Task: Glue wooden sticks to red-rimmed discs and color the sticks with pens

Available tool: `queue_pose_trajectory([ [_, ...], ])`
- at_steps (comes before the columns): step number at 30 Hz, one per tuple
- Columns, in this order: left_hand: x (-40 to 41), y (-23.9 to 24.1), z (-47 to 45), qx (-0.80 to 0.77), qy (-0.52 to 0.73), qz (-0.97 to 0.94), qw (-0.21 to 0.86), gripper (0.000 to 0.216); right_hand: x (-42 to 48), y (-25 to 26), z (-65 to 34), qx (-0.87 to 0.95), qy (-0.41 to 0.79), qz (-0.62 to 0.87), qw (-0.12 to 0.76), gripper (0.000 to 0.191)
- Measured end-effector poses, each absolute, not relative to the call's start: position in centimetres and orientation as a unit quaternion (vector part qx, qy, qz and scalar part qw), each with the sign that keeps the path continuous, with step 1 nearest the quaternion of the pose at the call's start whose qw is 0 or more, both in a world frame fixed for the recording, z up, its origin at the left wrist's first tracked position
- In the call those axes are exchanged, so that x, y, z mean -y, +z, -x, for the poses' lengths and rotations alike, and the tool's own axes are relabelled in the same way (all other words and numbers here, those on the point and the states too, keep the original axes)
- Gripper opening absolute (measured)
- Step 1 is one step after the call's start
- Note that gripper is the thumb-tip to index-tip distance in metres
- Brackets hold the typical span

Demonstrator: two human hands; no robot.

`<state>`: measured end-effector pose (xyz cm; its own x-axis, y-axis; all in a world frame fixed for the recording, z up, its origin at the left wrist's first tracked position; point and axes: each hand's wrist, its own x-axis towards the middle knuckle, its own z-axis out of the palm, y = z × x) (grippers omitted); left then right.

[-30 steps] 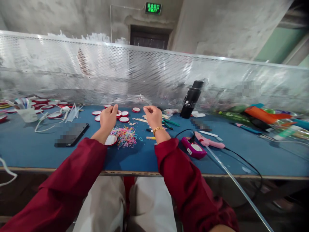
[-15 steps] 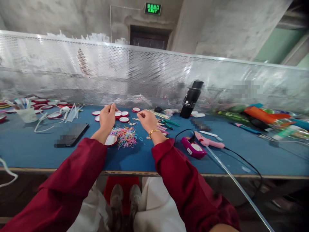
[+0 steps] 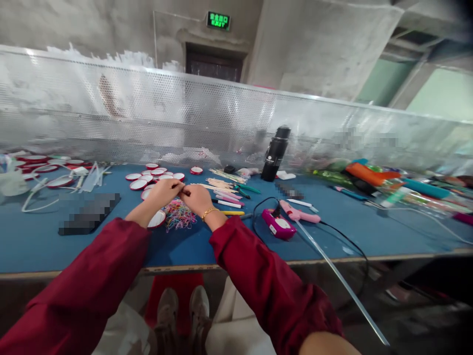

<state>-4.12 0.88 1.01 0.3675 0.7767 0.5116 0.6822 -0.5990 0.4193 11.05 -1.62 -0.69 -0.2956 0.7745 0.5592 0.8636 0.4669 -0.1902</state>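
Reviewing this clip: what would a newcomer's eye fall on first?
Probably the left hand and right hand, meeting mid-picture by a heap of colourful bands. Next, the pink glue gun to their right, beside a purple box. Near the top, the green exit sign glows.

A rough grey concrete wall (image 3: 318,54) rises at twelve o'clock, where a dark doorway (image 3: 212,66) sits beneath a glowing green exit sign (image 3: 218,20). A thin pale conduit (image 3: 155,42) descends toward eleven. The perforated metal screen (image 3: 221,113) stretches from ten to two, behind the blue tabletop (image 3: 332,239). Pale green surfaces (image 3: 384,83) show at two; at four, the space under the tabletop is dark.
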Motion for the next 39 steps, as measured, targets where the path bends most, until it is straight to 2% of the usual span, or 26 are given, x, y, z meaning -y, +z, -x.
queue_pose_trajectory([
  [3,-0.9,1.0,4.1,-0.441,0.341,-0.829,0.047,0.029,1.7,-0.4,-11.4,0.801,-0.072,0.511,0.304,0.03],
  [11,-0.5,0.8,3.8,-0.445,0.27,-0.853,0.027,0.034,1.2,-0.6,-11.5,0.805,-0.058,0.532,0.255,0.029],
  [19,-0.2,0.7,3.9,-0.448,0.24,-0.861,0.037,0.026,0.9,-0.7,-12.0,0.791,-0.061,0.579,0.189,0.025],
  [27,-0.3,0.6,3.8,-0.439,0.201,-0.874,0.054,0.03,0.4,-1.2,-12.5,0.801,-0.041,0.577,0.153,0.02],
  [34,-0.4,0.5,3.9,-0.44,0.207,-0.872,0.057,0.028,0.3,-1.1,-12.6,0.806,-0.035,0.572,0.148,0.015],
  [39,-0.8,0.1,4.2,-0.468,0.185,-0.864,0.013,0.034,0.6,-0.7,-12.4,0.811,-0.03,0.561,0.163,0.018],
])
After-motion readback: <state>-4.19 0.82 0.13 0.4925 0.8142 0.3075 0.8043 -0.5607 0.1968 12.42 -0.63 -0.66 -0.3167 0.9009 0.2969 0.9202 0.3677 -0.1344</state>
